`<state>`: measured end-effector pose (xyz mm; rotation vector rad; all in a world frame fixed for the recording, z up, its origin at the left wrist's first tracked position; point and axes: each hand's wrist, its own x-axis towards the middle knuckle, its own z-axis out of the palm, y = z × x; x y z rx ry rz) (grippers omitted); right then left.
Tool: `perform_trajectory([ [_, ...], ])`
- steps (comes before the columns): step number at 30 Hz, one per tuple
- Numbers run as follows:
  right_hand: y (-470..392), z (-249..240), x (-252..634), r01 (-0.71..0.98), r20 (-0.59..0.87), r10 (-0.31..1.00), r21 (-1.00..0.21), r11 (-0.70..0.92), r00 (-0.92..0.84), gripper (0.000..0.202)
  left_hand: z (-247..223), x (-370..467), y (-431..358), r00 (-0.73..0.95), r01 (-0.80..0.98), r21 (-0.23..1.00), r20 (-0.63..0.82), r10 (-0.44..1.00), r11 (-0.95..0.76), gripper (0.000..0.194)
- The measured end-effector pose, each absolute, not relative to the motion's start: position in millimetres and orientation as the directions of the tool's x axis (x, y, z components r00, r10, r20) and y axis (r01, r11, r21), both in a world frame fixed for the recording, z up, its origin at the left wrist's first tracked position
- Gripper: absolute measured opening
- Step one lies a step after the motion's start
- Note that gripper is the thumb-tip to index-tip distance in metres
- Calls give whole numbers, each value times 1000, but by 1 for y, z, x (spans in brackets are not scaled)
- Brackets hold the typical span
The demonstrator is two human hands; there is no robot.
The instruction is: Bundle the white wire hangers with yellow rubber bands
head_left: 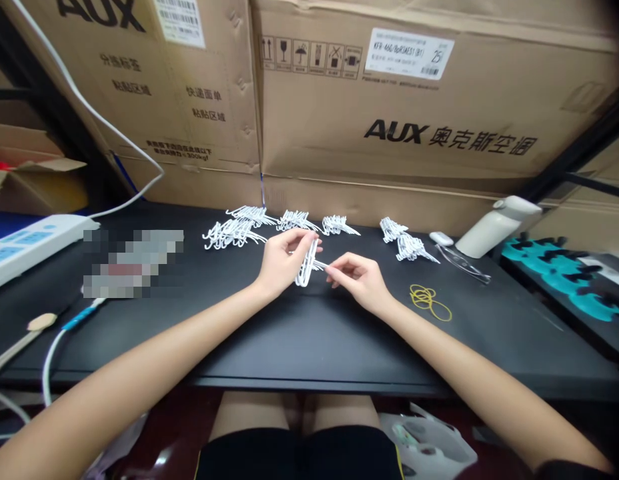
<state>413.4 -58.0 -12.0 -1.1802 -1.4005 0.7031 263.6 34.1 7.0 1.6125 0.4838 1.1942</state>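
My left hand [287, 261] is closed around a bundle of small white hangers [304, 268], held just over the black tabletop. Beside it, my right hand [358, 279] pinches the thin ends sticking out of that bundle on the right. Fingers cover part of the bundle, so how its pieces lie inside is hidden. Behind my hands lie more stacks of white hangers: a large pile [233, 233] at the left, a stack [295, 220] and a smaller stack [338, 225] in the middle, and a pair of stacks [410, 247] to the right. Yellow rubber bands [429, 302] lie right of my right hand.
Large cardboard boxes [319, 127] wall off the back. On the left are a white power strip [34, 243], cables [52, 353] and a blurred-out flat object [134, 263]. At right stand a tilted white bottle [497, 227], glasses [462, 263] and teal-and-black items [559, 277].
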Motion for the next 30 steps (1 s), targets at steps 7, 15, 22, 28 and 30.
perform_trajectory([
  [7,-62,-12,413,452,472,877,-805,386,92,15,8,263,32,411,-222,890,456,789,-399,27],
  [15,-61,-8,415,483,544,835,-756,443,86,11,7,264,27,385,-213,888,460,800,-408,25],
  [22,-64,-8,413,580,630,773,-658,481,74,11,9,264,25,436,-247,891,454,777,-382,28],
  [28,-65,-10,412,576,624,764,-690,439,164,14,14,266,29,517,-274,955,248,819,-117,38],
  [30,-64,-12,413,533,599,767,-737,416,230,16,15,266,29,600,-236,970,187,778,-51,41],
])
